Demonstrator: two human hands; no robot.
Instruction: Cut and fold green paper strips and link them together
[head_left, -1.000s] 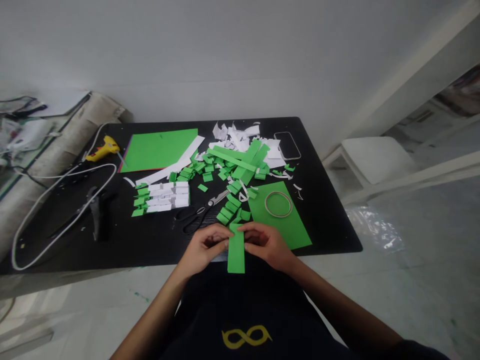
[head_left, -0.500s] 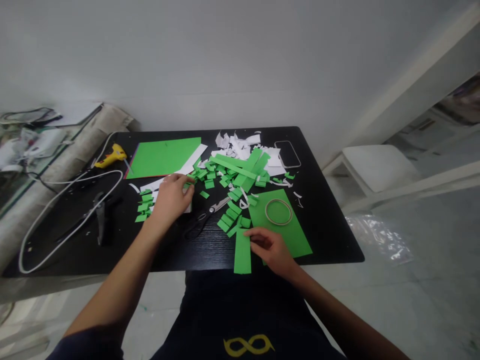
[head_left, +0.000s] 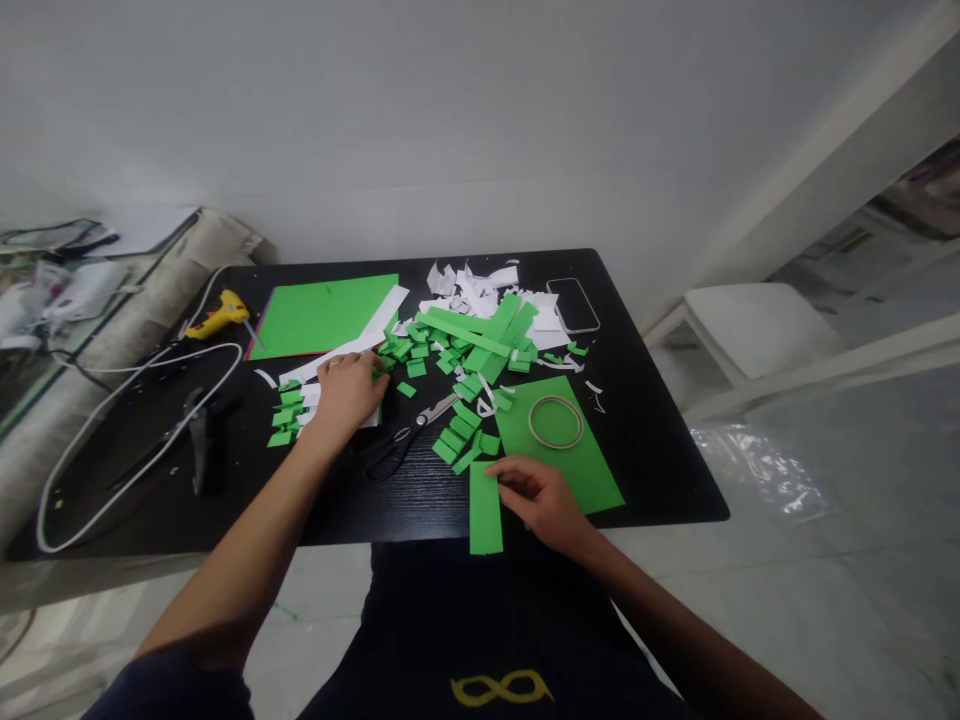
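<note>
My right hand (head_left: 538,498) pinches a green paper strip (head_left: 485,512) near its upper end, thumb and forefinger closed; the strip hangs past the front table edge. My left hand (head_left: 347,392) bends over the white paper (head_left: 308,396), its fingers closed around a small green paper piece (head_left: 379,372) that they mostly hide. Left of this hand, folded green pieces (head_left: 283,420) line the white paper. Scissors (head_left: 409,432) lie partly spread between the hands, beside folded green pieces (head_left: 459,440). A roll of tape (head_left: 556,422) rests on a green sheet (head_left: 592,480) near my right hand.
Green strips (head_left: 491,340) and white scraps (head_left: 476,288) are heaped at the back, beside a phone (head_left: 574,306). A green sheet (head_left: 322,310), a yellow glue gun (head_left: 221,315), pliers (head_left: 199,435) and a looping white cable (head_left: 49,490) occupy the left. A white stool (head_left: 757,325) stands right.
The green strip in my right hand has come slightly toward me and straightened. My left hand stays in nearly the same place, its fingers shifting a little.
</note>
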